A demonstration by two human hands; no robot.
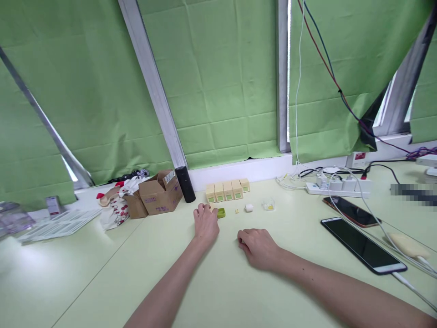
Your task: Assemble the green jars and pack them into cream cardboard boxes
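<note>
My left hand (pixel 206 224) lies palm down on the table with its fingers a little apart. Its thumb is at the left end of a small green tray-like piece (pixel 221 212); whether it presses on it I cannot tell. To the right of that piece, in a loose row, are a tiny yellow piece (pixel 236 211), a small white rounded piece (pixel 249 207) and a clear plastic piece (pixel 268 204) with something yellow in it. My right hand (pixel 258 248) rests nearer to me, its fingers curled in and nothing showing in them.
Several small cream boxes (pixel 228 191) stand behind the small pieces. A black cylinder (pixel 185 184) and an opened cardboard box (pixel 160 196) are left of them. On the right are a power strip (pixel 337 187), a dark phone (pixel 351 210), a white-framed phone (pixel 363 244) and cables.
</note>
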